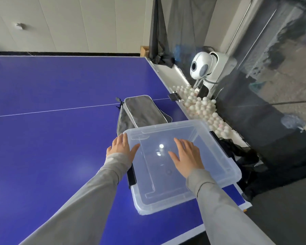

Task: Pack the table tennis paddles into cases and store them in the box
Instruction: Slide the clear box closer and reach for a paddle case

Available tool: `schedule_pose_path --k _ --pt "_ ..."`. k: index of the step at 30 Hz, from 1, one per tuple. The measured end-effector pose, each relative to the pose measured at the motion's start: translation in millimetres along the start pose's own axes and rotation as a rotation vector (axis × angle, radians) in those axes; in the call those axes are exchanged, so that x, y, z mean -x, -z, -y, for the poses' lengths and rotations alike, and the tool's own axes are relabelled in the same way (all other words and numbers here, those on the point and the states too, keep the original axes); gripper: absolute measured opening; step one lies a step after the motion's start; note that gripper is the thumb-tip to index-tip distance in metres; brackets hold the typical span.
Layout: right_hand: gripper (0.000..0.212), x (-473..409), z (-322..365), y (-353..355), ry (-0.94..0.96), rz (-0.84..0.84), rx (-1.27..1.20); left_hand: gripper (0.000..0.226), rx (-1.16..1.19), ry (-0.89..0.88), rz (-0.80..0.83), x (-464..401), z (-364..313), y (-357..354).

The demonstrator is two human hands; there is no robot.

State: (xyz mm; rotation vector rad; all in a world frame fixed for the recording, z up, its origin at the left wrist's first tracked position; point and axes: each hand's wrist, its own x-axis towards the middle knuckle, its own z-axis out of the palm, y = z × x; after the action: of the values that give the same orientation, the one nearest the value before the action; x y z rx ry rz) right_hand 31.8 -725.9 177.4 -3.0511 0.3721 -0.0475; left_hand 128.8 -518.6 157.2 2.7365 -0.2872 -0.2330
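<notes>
A clear plastic box point(224, 167) with black side latches stands on the blue table near its right edge, and nothing lies inside it. My left hand point(121, 149) hovers flat at the box's left rim with straight fingers. My right hand point(186, 156) is spread open above the box's inside, holding nothing. Behind the box lie two grey paddle cases: one point(144, 110) on top, rectangular with pale piping, and another point(124, 121) partly under it. No paddle is visible.
The blue table tennis table point(51, 138) stretches left and far. Along its right edge runs a white trough full of white balls point(201, 106), with a white ball machine point(201, 68) behind. Dark netting point(240, 152) hangs to the right.
</notes>
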Motion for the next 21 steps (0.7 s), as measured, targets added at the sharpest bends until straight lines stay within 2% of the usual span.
schedule_pose_path --k 7,13,18,21 --pt "0.056 -82.8 -13.8 2.9 0.017 0.029 -0.064 0.074 0.027 0.112 0.01 -48.6 -13.2 -11.9" --pt "0.055 -179.1 -27.3 -4.8 0.032 0.049 -0.022 0.059 0.076 0.174 -0.06 -65.1 -16.2 -26.1" --pt "0.05 -256.5 -27.6 -27.8 0.0 0.157 0.008 0.06 0.025 0.178 -0.145 -69.0 -14.2 -33.3" --pt "0.055 -291.0 -26.4 -48.3 -0.044 0.28 -0.026 0.064 0.037 0.196 -0.147 -70.1 -13.4 -36.1"
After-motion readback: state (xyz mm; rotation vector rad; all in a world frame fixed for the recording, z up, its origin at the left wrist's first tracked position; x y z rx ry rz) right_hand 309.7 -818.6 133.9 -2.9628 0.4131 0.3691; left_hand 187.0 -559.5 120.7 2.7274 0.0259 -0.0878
